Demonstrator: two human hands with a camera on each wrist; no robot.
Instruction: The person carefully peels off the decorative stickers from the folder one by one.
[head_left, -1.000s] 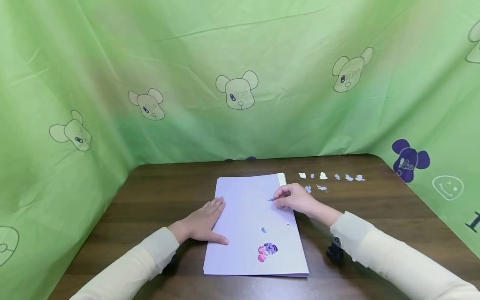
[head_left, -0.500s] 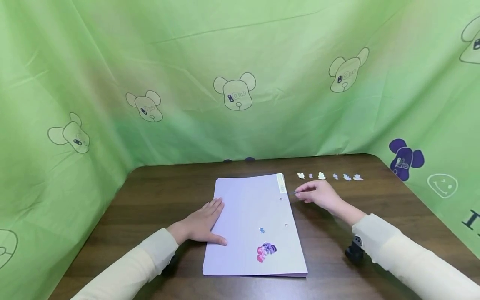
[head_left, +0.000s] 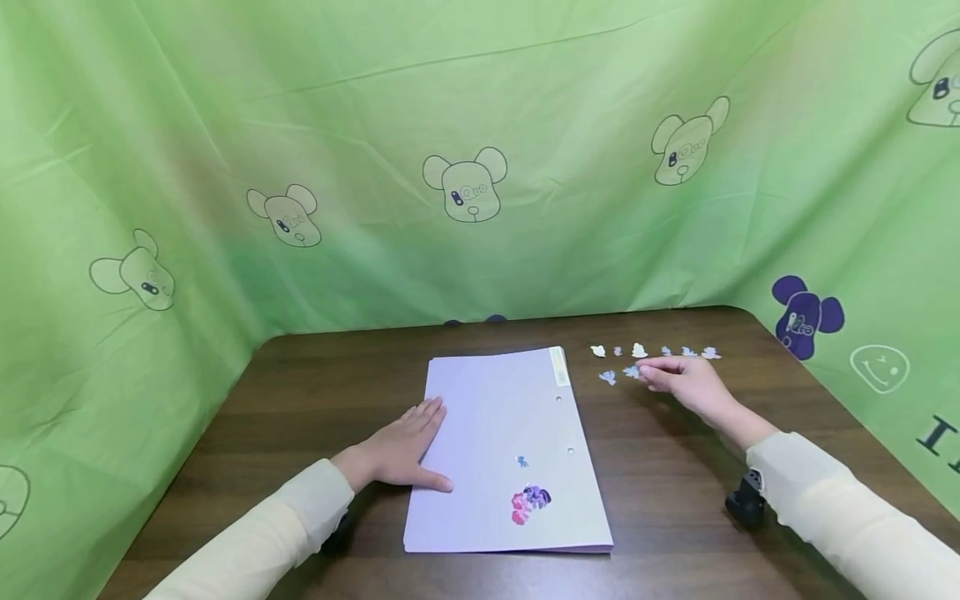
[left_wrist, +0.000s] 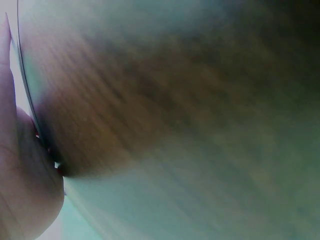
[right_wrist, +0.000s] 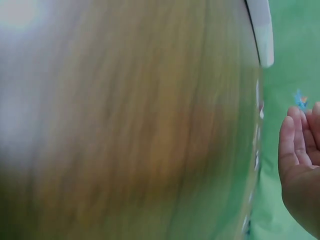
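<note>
A lilac folder (head_left: 487, 417) lies on the wooden table. My left hand (head_left: 405, 446) rests flat on its left edge, fingers spread and thumb out. To the right of the folder, my right hand (head_left: 690, 385) pinches a small blue cut-out sticker (right_wrist: 301, 99) between thumb and fingers, low over a cluster of loose stickers. One loose blue sticker (head_left: 607, 377) lies just left of the fingertips. On the folder's lower right are a pink and purple pony sticker (head_left: 531, 500) and a small blue sticker (head_left: 522, 461).
A row of several white and bluish stickers (head_left: 639, 351) runs along the back right of the table (head_left: 322, 383). The folder has a white label (head_left: 559, 367) and two small holes at its right side. A green printed cloth (head_left: 375, 208) stands around the back and sides.
My right hand has moved right, from over the folder to above the loose stickers, with the blue sticker still pinched. The left hand has stayed on the folder's edge.
</note>
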